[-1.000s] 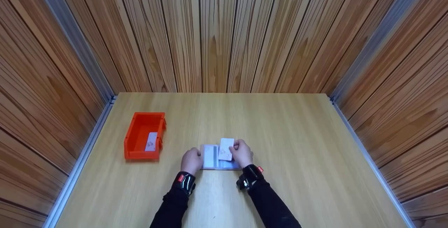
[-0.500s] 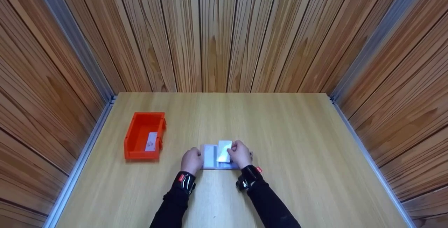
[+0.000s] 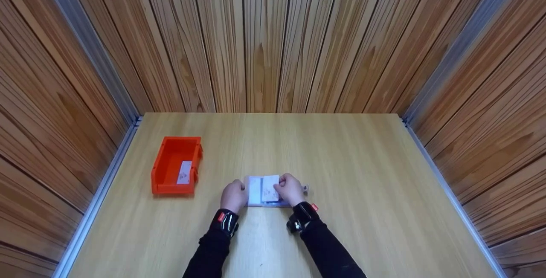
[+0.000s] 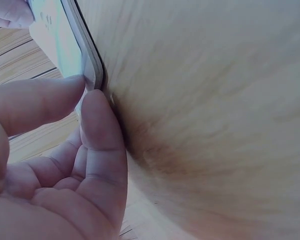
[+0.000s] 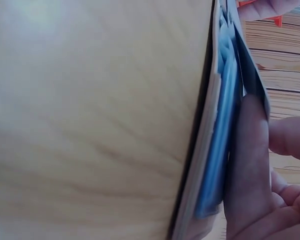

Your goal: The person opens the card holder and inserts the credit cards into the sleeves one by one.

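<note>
An open card holder with clear plastic sleeves lies on the table in front of the person. The left hand pinches its left edge; in the left wrist view, thumb and index finger meet at a rounded corner of the cover. Between thumb and index finger the right hand holds a white card with a small print, over the holder's right half. Seen from the right wrist, the card slants close against the bluish sleeves, with a finger between them. A small clasp tab shows beyond the right hand.
An orange bin stands to the left on the wooden table, with another white card inside. Wood-panelled walls close off the back and both sides.
The right hand has brought the card a little left and toward the person, lower over the holder, so that the clasp tab now shows. The left hand has stayed in place.
</note>
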Tool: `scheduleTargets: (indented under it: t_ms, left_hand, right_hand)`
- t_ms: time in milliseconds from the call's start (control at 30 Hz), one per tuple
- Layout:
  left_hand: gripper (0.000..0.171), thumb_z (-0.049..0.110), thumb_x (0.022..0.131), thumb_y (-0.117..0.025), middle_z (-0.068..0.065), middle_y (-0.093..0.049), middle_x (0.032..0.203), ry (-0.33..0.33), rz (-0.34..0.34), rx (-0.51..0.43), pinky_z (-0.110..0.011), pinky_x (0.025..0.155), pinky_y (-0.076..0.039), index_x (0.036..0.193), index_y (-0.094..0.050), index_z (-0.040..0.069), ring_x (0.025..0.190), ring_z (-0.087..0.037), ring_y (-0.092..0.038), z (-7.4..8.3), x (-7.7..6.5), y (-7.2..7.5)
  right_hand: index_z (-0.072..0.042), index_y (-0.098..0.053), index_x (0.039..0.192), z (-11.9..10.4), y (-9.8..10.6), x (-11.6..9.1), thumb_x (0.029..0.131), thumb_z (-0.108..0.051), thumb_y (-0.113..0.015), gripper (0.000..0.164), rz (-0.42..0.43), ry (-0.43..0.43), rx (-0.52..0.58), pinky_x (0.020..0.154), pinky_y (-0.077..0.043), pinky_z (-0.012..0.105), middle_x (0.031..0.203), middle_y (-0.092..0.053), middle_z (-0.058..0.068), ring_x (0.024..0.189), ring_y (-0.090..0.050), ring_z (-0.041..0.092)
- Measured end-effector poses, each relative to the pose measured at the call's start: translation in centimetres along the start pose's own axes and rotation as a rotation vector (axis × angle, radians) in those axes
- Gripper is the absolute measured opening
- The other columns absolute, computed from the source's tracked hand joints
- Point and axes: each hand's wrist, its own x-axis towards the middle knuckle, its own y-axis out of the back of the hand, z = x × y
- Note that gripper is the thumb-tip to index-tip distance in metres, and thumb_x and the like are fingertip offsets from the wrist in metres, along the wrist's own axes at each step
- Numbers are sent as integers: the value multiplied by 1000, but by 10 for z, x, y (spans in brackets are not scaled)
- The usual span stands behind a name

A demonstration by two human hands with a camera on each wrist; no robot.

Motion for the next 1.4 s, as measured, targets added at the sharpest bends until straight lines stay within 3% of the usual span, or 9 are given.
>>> scheduleTargets:
  t_ms: [433,1067,1400]
  left_hand:
    - [4,0,88,-60,-15,-65,86,31,-14,10,-45,77,-49,87,-63,-3,82,-32,-62,2,-1,-1]
    - [4,1,87,-61,-17,-65,86,1,4,37,-47,76,-49,87,-63,-4,83,-36,-63,1,-2,-2]
    - [3,1,90,-60,-12,-63,86,81,-41,17,-44,77,-49,88,-62,-1,83,-30,-61,2,3,-2]
  right_hand:
    - [-4,-58,89,-8,-3,-3,84,-7,-71,14,-1,8,-57,72,-49,34,78,-58,2,75,-57,18]
    - [-5,-60,86,-11,-6,-4,83,-12,-73,15,25,60,-155,68,-48,35,74,-58,0,69,-56,17]
    - [-2,-63,88,-14,-7,-3,83,-13,-74,16,25,83,-192,71,-50,39,76,-61,4,72,-59,22]
